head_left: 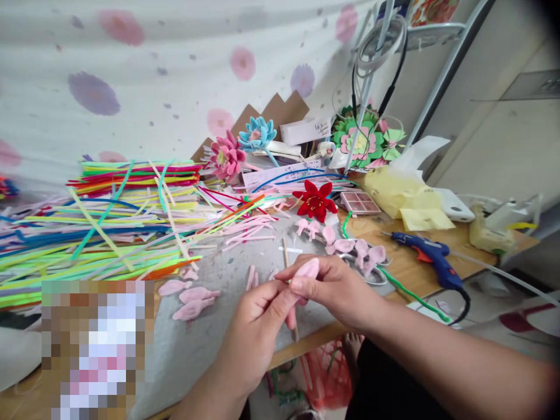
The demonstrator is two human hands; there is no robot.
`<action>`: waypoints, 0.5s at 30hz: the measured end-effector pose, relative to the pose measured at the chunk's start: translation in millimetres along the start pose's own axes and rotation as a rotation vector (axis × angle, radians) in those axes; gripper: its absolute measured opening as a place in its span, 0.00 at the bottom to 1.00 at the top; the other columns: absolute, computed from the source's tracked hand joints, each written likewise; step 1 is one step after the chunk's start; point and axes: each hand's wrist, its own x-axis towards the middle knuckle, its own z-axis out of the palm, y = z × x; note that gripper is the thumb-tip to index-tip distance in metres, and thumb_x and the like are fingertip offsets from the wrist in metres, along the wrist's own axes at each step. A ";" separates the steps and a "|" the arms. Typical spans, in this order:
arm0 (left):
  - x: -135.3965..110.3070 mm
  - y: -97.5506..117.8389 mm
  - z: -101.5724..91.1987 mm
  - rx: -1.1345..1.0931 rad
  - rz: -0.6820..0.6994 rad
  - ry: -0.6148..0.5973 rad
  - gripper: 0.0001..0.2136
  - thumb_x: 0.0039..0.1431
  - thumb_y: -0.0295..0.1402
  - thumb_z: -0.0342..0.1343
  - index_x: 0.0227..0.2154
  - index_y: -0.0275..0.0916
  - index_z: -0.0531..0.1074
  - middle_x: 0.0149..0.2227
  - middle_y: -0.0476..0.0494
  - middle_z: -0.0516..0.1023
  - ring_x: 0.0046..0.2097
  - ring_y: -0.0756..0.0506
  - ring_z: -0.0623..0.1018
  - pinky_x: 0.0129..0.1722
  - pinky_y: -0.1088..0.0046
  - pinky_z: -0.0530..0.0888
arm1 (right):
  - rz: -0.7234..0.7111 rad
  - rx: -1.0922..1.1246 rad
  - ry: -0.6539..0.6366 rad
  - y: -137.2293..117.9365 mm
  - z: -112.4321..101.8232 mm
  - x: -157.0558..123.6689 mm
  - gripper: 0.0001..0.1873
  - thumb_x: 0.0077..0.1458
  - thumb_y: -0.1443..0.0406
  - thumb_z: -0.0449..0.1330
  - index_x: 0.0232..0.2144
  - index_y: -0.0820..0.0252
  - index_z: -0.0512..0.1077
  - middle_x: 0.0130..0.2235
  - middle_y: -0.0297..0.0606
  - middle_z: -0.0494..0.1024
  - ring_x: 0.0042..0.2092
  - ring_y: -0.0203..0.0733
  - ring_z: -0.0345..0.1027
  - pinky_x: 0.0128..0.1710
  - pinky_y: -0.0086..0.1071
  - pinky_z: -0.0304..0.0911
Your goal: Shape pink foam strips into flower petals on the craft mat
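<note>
Both of my hands meet over the grey work mat (184, 361) near the table's front edge. Between the fingers of my right hand (336, 286) is a pale pink pipe-cleaner petal (307, 268). My left hand (262, 321) pinches the lower end of the same petal, its thumb close to the right thumb. A thin wooden stick (286, 255) lies beneath the hands, partly hidden by them. Several finished pink petals (196, 294) rest on the mat to the left. More curled pink pieces (361, 249) lie to the right, beside scissors (376, 279) that are partly covered.
Bundles of coloured pipe cleaners (109, 221) fill the left side. A red flower (315, 200), a pink flower (227, 156) and a blue flower (258, 133) stand at the back. A blue glue gun (426, 254) with its cord lies at the right. A red basket (326, 373) is below the table edge.
</note>
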 end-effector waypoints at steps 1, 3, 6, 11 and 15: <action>-0.6 -1.3 0.1 0.019 0.000 0.008 0.15 0.59 0.39 0.51 0.21 0.37 0.68 0.21 0.51 0.68 0.29 0.50 0.68 0.33 0.74 0.64 | -0.005 -0.007 0.022 1.0 1.9 0.2 0.18 0.51 0.53 0.60 0.27 0.63 0.72 0.23 0.33 0.71 0.25 0.32 0.63 0.26 0.26 0.61; -1.4 -2.5 -0.7 0.055 -0.007 -0.002 0.15 0.60 0.39 0.50 0.20 0.37 0.67 0.21 0.51 0.68 0.29 0.50 0.68 0.34 0.74 0.64 | -0.012 -0.057 0.029 2.6 3.8 -0.1 0.21 0.54 0.52 0.56 0.23 0.64 0.70 0.22 0.34 0.70 0.25 0.31 0.62 0.26 0.26 0.60; -3.4 -0.2 -3.7 0.168 -0.006 -0.019 0.16 0.60 0.39 0.49 0.19 0.38 0.65 0.20 0.51 0.67 0.28 0.49 0.68 0.31 0.75 0.63 | 0.004 -0.208 0.009 4.1 3.0 -0.6 0.23 0.58 0.52 0.51 0.21 0.65 0.69 0.20 0.31 0.65 0.23 0.30 0.57 0.24 0.24 0.55; -10.4 3.5 -5.4 0.396 0.177 0.000 0.15 0.59 0.36 0.49 0.18 0.38 0.64 0.20 0.52 0.63 0.25 0.51 0.65 0.27 0.75 0.61 | 0.026 -0.454 0.054 6.6 4.5 0.7 0.25 0.56 0.51 0.53 0.16 0.64 0.63 0.18 0.28 0.57 0.22 0.28 0.50 0.21 0.24 0.47; -14.9 -6.1 -4.7 0.307 0.157 -0.012 0.13 0.60 0.36 0.48 0.21 0.38 0.66 0.21 0.52 0.65 0.26 0.51 0.67 0.27 0.76 0.63 | 0.085 -0.304 -0.064 6.1 3.2 0.4 0.25 0.54 0.50 0.54 0.18 0.64 0.66 0.17 0.27 0.59 0.20 0.27 0.49 0.20 0.24 0.47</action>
